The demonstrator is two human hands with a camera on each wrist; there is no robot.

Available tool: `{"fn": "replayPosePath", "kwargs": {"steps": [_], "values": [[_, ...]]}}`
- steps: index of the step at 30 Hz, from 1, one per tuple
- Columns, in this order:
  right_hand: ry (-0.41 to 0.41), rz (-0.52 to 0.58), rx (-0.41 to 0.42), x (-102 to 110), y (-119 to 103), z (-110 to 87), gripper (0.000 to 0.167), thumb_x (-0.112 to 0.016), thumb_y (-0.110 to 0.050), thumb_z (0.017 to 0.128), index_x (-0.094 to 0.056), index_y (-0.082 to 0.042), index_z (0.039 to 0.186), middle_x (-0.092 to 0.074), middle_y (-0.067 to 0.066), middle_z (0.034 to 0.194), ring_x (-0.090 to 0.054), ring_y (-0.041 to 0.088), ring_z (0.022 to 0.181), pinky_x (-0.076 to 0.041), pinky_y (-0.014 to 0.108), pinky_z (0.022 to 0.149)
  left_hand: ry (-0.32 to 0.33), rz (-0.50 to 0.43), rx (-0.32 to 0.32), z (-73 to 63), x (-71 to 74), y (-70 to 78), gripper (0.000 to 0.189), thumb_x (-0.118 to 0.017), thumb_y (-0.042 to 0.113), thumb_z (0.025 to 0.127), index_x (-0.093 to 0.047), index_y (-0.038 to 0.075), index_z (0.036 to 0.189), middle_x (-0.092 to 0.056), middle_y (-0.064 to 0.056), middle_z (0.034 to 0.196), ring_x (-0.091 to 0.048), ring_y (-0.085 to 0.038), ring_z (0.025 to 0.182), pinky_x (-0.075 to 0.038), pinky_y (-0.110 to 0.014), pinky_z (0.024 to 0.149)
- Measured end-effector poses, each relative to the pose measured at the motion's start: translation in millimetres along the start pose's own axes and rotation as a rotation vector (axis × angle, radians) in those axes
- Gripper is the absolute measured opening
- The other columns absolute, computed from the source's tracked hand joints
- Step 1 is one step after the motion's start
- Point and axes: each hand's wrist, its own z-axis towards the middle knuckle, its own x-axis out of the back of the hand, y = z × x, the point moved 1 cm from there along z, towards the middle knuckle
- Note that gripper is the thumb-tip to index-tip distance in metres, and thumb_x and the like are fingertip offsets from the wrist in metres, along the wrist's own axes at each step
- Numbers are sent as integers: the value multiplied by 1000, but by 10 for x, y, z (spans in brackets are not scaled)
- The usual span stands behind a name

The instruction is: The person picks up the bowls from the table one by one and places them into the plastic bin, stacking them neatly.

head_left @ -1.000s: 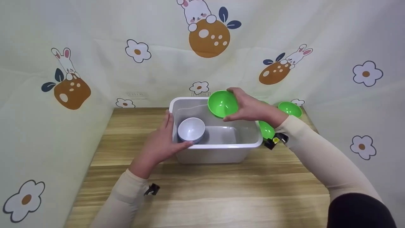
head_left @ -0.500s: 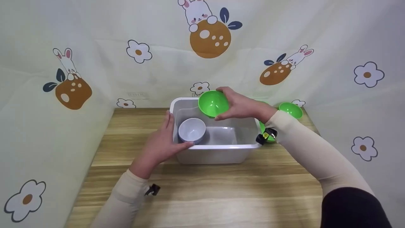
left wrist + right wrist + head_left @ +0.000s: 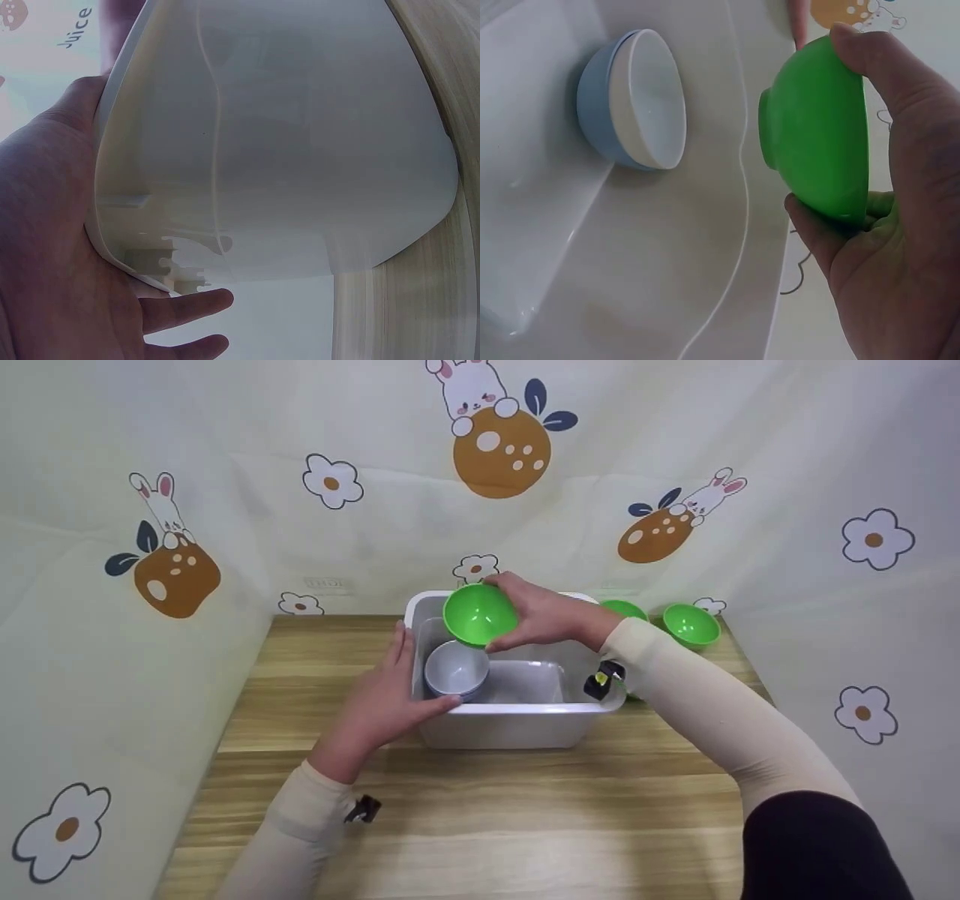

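My right hand (image 3: 544, 613) grips a green bowl (image 3: 480, 616) by its edge, thumb on one side and fingers on the other. The bowl hangs tilted over the left part of a white plastic tub (image 3: 517, 727). Inside the tub, at its left end, a white bowl (image 3: 456, 669) sits nested in a light blue bowl (image 3: 596, 105), just below the green one. My left hand (image 3: 375, 701) rests on the tub's near left corner, with straight fingers along the left side and the thumb along the front rim. Those fingers (image 3: 191, 306) extend against the outer wall in the left wrist view.
To the right of the tub stands a green bowl (image 3: 691, 627) near the back corner of the wooden table (image 3: 510, 817). Another green bowl (image 3: 624, 609) is partly hidden behind my right forearm. A patterned curtain (image 3: 390, 540) encloses the table at the back and sides.
My right hand has carried the green bowl leftward over the tub until it is above the nested bowls, slightly lower than before. The left hand has stayed at the tub's corner.
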Motion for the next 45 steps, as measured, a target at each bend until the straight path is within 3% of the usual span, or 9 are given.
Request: {"fn": "replayPosePath", "kwargs": {"steps": [17,23,33,40,45], "values": [[-41,-41,31,-210,44,218,118,-97,-52,81,-34,-2,167,-51,15,156,-56,27,139,-45,43,121,-5,21,-8,0,3,-3,147,-62,98,81,-6,2,177,1,-18,185,-43,-58,152,-48,-71,112],[-75,-83,66,-321,77,250,110,-93,-56,84,-40,-5,165,-57,12,148,-59,26,132,-48,44,117,2,34,-16,4,-3,-11,147,-60,100,81,-6,2,177,1,-18,185,-47,-57,149,-52,-69,110],[-138,-281,85,-478,110,291,109,-84,-61,90,-35,-1,167,-54,16,152,-61,28,128,-53,44,113,-4,5,0,6,2,4,148,-62,100,79,-7,4,177,3,-15,185,-47,-58,149,-50,-71,111],[-175,-423,103,-565,137,310,111,-72,-74,93,-34,1,166,-54,17,144,-63,29,117,-56,44,106,-3,4,6,12,-7,1,148,-61,101,79,-6,6,178,3,-15,185,-49,-59,147,-50,-71,111],[-201,-469,111,-640,173,318,113,-65,-79,95,-31,1,167,-53,16,144,-64,29,117,-56,45,106,1,9,5,14,-13,0,147,-62,100,79,-6,5,177,2,-16,185,-51,-59,145,-50,-71,111]]}}
